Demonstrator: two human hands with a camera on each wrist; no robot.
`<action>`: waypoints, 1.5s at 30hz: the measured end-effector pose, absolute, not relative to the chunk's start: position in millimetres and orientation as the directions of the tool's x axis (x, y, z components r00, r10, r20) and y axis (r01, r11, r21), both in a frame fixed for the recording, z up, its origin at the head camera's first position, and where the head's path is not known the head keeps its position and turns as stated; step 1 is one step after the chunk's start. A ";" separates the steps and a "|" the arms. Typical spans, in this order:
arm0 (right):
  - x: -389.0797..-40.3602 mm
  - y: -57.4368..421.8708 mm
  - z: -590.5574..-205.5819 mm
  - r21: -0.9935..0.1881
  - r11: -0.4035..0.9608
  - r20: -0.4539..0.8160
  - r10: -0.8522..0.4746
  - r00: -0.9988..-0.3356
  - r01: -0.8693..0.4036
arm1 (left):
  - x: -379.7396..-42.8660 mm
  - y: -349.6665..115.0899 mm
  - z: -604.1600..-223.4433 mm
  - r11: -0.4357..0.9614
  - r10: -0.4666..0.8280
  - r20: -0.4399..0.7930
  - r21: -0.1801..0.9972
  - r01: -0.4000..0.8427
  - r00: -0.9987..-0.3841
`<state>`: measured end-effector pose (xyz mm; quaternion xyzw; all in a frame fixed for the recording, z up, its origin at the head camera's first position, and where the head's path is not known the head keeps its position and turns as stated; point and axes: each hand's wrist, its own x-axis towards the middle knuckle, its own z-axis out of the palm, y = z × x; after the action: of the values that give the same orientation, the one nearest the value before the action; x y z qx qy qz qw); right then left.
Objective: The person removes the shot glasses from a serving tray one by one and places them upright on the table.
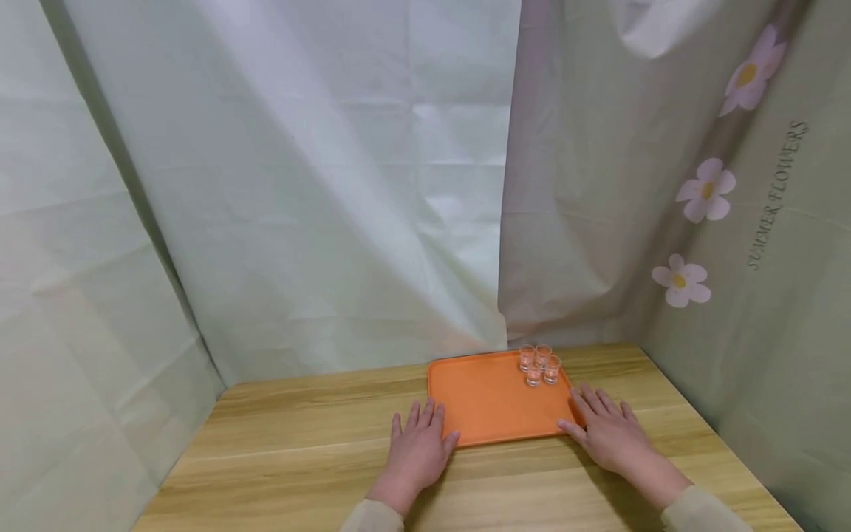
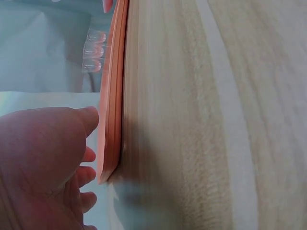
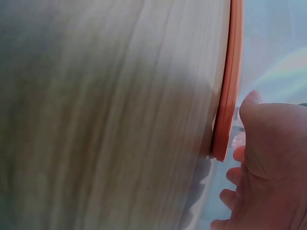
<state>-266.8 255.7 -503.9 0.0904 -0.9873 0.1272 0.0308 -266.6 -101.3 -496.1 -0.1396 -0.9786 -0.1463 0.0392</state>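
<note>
An orange tray (image 1: 488, 403) lies flat on the wooden table. Several small clear glasses (image 1: 534, 377) stand grouped at its far right corner. By the tray's near left corner is my left hand (image 1: 417, 452), fingers extended and thumb at the rim. My right hand (image 1: 610, 434) is at the near right corner, its fingers spread along the side and its thumb by the front edge. In the left wrist view the thumb (image 2: 88, 120) is close to the tray's rim; whether it touches, I cannot tell. The right wrist view shows the other thumb (image 3: 250, 103) similarly placed.
The wood-grain table (image 1: 292, 451) extends to both sides of the tray and in front of it. Pale curtains (image 1: 346, 185) hang behind and at both sides, close to the table's edges. Printed flowers (image 1: 706, 190) and lettering mark the right one.
</note>
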 end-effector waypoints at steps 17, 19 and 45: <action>-268.7 254.0 -503.4 -0.246 0.953 0.046 -0.173 -0.984 -0.179 | -267.8 -100.6 -501.2 0.920 0.253 0.094 0.285 0.269 -0.963; -268.7 254.0 -504.3 -0.243 0.954 0.040 -0.173 -0.984 -0.177 | -267.6 -100.5 -501.6 0.920 0.252 0.092 0.285 0.268 -0.963; -271.1 245.0 -499.8 -0.200 0.963 0.014 -0.181 -0.983 -0.180 | -263.0 -107.6 -498.8 0.926 0.243 0.073 0.279 0.254 -0.967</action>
<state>-271.1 245.0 -499.8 0.0911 -0.9907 0.1008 -0.0020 -263.0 -107.6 -498.8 -0.1266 -0.9812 -0.1447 0.0185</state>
